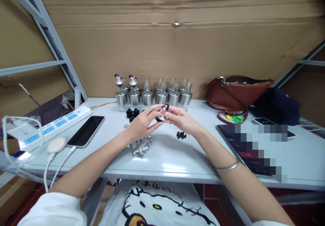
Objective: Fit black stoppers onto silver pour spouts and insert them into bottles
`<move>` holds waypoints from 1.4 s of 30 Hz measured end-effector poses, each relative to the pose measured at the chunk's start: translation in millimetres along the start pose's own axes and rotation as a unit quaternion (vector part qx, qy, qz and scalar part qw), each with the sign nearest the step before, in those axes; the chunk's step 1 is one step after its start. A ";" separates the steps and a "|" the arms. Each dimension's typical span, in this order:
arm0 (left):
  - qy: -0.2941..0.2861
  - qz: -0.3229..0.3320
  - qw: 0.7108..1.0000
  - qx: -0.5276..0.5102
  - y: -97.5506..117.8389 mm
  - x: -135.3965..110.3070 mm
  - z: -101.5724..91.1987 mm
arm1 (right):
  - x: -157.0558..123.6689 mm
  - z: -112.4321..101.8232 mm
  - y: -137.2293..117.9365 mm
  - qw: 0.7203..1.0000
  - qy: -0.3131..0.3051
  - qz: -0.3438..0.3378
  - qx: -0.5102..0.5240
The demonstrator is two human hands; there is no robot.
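Note:
My left hand [142,122] and my right hand [181,119] meet above the middle of the white table [167,158], both pinched on one small pourer cap [162,113] of silver and black. Behind them stand several glass bottles with steel collars [162,95]; the two on the left, such as the capped bottle [119,92], carry pourer spouts. Black plugs [133,113] lie behind my left hand. A cluster of tiny black rings [181,135] lies under my right wrist. White and silver pourer parts [139,147] lie beneath my left wrist.
A phone [86,130], a white power strip [50,127] and a white charger [57,145] with cables lie on the left. A brown bag [236,92], a dark cloth [278,105], a second phone [264,121] and a dark tablet [254,161] sit on the right. Cardboard forms the back wall.

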State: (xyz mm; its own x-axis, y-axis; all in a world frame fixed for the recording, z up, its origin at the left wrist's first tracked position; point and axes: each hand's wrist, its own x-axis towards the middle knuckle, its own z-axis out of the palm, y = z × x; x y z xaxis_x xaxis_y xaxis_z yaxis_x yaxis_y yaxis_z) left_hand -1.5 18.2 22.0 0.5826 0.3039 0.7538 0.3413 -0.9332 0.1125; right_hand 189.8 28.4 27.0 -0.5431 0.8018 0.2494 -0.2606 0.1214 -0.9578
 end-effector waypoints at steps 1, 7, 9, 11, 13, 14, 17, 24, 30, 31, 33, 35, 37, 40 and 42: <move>0.003 -0.003 1.000 -0.001 1.1 0.6 -1.1 | 0.5 0.5 0.1 1.000 0.006 -0.001 0.005; 0.067 -0.070 0.995 0.006 -8.1 2.0 -2.5 | 1.9 3.3 -4.8 0.996 0.076 -0.030 0.024; 0.106 -0.130 0.986 0.016 -22.0 3.0 -2.0 | 2.0 3.6 -6.3 0.995 0.089 -0.038 0.031; 0.126 -0.183 0.975 0.020 -39.4 5.2 -1.8 | 2.3 4.2 -7.1 0.994 0.095 -0.047 0.041; 0.115 -0.214 0.970 0.014 -56.4 8.8 -1.4 | 2.8 5.0 -7.3 0.992 0.098 -0.056 0.051; 0.100 -0.223 0.970 0.009 -63.7 10.9 -0.9 | 3.0 5.4 -7.3 0.992 0.100 -0.059 0.055; 0.043 -0.241 0.970 0.010 -79.4 18.4 3.1 | 3.7 6.3 -7.8 0.990 0.105 -0.062 0.067; -0.023 -0.256 0.966 0.035 -96.5 32.1 14.9 | 2.8 4.3 -10.9 0.989 0.112 -0.043 0.083; -0.021 -0.269 0.962 0.044 -103.8 34.8 16.9 | 1.7 0.3 -14.2 0.985 0.140 -0.079 0.069; -0.018 -0.273 0.961 0.046 -104.0 34.9 17.3 | 1.8 0.0 -14.6 0.983 0.148 -0.085 0.069; -0.011 -0.279 0.959 0.051 -103.1 35.2 18.3 | 2.1 -0.4 -14.9 0.979 0.166 -0.100 0.067; -0.005 -0.281 0.958 0.055 -100.6 35.5 19.6 | 2.5 -0.8 -14.3 0.974 0.182 -0.120 0.056; 0.002 -0.277 0.959 0.063 -96.4 35.9 20.3 | 3.2 -1.7 -12.9 0.969 0.196 -0.143 0.036; 0.019 -0.249 0.965 0.081 -88.0 38.4 17.6 | 4.6 -3.9 -10.2 0.959 0.220 -0.179 0.001; 0.031 -0.225 0.970 0.091 -80.7 42.3 11.9 | 5.7 -5.9 -8.6 0.950 0.240 -0.201 -0.016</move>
State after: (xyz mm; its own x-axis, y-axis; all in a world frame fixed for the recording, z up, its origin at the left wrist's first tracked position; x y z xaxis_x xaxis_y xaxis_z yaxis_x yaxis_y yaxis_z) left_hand 4.4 108.7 37.1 0.3003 0.6549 0.6935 0.6788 -0.6575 0.3270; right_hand 193.7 35.3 35.8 0.0232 0.8598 0.5101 -0.3416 0.4863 -0.8042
